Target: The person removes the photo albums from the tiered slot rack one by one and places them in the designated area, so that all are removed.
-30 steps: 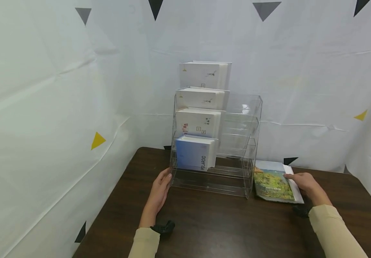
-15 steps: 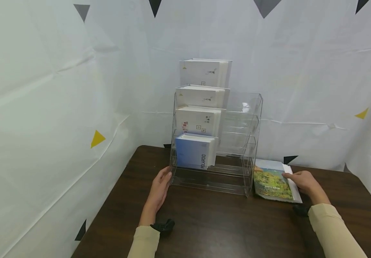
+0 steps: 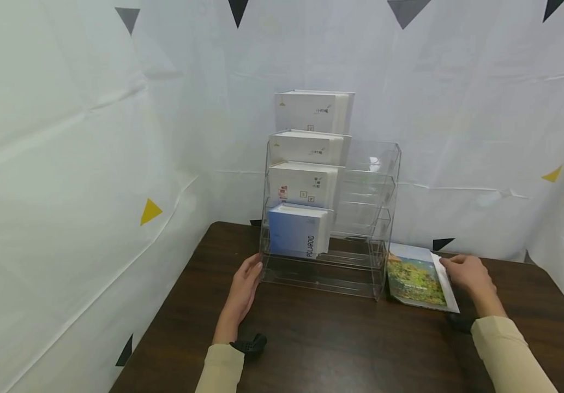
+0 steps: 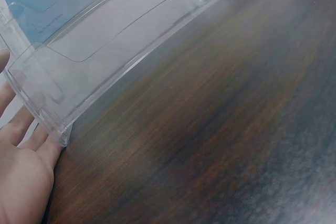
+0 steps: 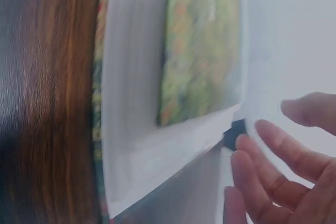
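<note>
My left hand (image 3: 243, 286) rests its straight fingers along the lower left side of a clear acrylic tiered rack (image 3: 318, 285). The left wrist view shows those fingers (image 4: 21, 121) against the outside of the side panel. On the table, by the rack's right side, lies a photo album (image 3: 417, 281) with a green and yellow landscape cover. My right hand (image 3: 468, 274) is at the album's right edge, fingers loosely bent. In the right wrist view a gap shows between the fingertips (image 5: 262, 127) and the white page edges; nothing is held.
A blue book marked POLAROID (image 3: 294, 233) stands in a lower left tier. White books (image 3: 301, 183) fill the left of the tiers above. The dark wooden table (image 3: 331, 344) meets white sheeting (image 3: 459, 109) behind and at both sides.
My right hand has let go of the album's right edge and shifted slightly right and up. The album's right side has turned slightly. My left hand stays on the rack.
</note>
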`<state>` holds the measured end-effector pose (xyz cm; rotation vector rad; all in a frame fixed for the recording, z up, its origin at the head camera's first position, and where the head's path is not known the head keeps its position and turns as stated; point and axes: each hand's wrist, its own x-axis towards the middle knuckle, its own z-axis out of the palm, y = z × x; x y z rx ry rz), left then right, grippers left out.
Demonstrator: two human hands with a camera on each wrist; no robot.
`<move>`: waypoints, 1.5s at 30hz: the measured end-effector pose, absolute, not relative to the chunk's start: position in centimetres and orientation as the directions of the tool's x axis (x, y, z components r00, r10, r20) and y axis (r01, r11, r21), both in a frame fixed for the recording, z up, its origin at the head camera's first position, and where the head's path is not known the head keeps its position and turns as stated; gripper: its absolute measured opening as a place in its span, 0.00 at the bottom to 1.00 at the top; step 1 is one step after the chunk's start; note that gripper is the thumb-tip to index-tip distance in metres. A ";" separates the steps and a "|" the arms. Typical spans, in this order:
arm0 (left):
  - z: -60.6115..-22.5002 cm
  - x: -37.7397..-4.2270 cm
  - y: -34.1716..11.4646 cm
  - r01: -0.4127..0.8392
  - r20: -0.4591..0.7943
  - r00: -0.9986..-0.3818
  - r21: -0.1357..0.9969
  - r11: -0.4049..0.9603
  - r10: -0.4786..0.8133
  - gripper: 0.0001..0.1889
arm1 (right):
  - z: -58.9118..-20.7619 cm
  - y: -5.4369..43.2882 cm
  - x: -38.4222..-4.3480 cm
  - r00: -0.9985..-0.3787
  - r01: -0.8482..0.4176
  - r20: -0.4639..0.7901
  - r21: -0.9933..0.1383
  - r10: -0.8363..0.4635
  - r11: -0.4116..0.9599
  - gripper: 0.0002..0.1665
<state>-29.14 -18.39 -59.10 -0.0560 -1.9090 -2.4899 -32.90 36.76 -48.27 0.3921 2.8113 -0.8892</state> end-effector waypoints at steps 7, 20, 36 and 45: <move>-59.2 -29.3 -18.3 0.025 0.029 -1.000 0.970 -0.243 0.013 0.30 | -46.7 34.5 -31.2 -0.983 0.166 -0.046 -0.623 0.176 0.764 0.41; -59.2 -29.2 -18.3 0.025 0.027 -1.000 0.970 -0.241 0.006 0.31 | -43.9 28.7 -28.8 -0.965 -0.128 0.237 -0.801 0.115 0.584 0.32; -59.1 -29.1 -18.3 0.028 0.031 -0.999 0.969 -0.247 0.007 0.31 | -44.3 20.3 -28.2 -0.946 -0.277 0.315 -0.906 0.075 0.319 0.27; -59.1 -29.2 -18.4 0.011 0.014 -1.000 0.973 -0.230 0.012 0.33 | -46.1 14.8 -29.9 -0.926 -0.375 0.373 -0.898 -0.054 0.231 0.26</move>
